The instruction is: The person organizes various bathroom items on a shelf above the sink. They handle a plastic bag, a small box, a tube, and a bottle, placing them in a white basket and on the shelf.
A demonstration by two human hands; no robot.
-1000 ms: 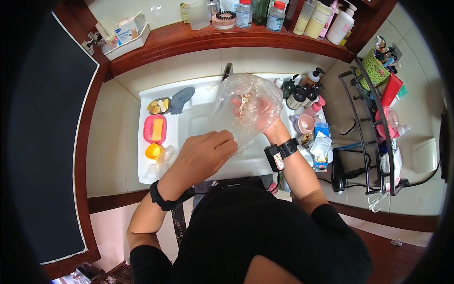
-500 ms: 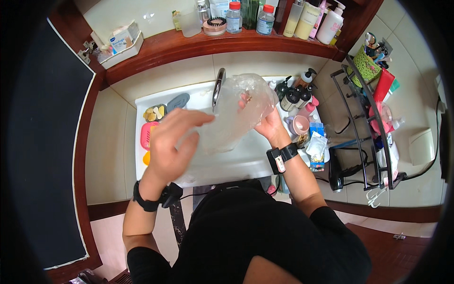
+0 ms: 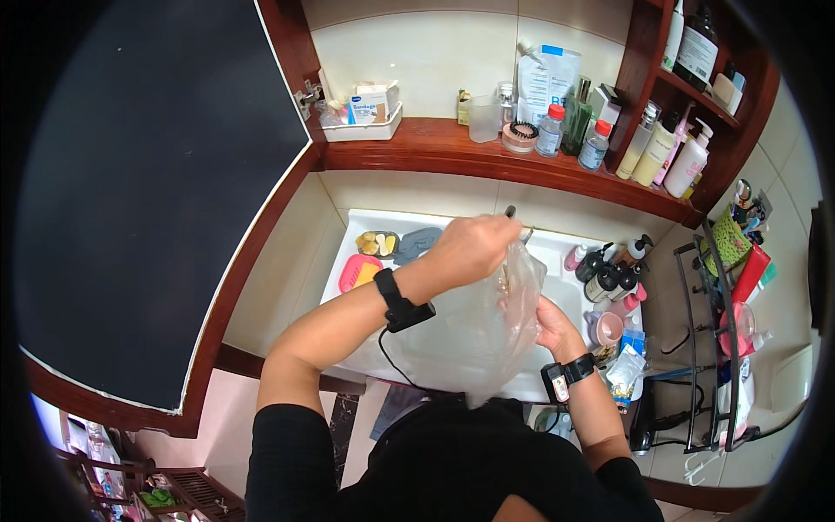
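Observation:
A translucent plastic bag [image 3: 496, 322] hangs over the front of the white sink [image 3: 348, 357], narrow at its upper end and wide below. My left hand [image 3: 474, 252] is closed at that upper end, just in front of the faucet [image 3: 511, 211], most of which it hides. From the right, my right hand [image 3: 553, 327] grips the bag's side; its fingertips are partly behind the film. Something small and brownish shows faintly through the plastic near the right fingers, too blurred to name. Both wrists wear black straps with small devices.
Soap pieces [image 3: 377, 244] and a pink soap dish [image 3: 359, 272] sit on the sink's left rim. Pump bottles [image 3: 609, 280] and a pink cup [image 3: 606, 328] crowd its right. A wooden shelf [image 3: 426, 146] with bottles spans above; a black wire rack [image 3: 709, 331] stands right.
My left hand has moved from beside the bag to its upper end and closed there. The bag now hangs lower and more upright. The whole view has shifted and tilted.

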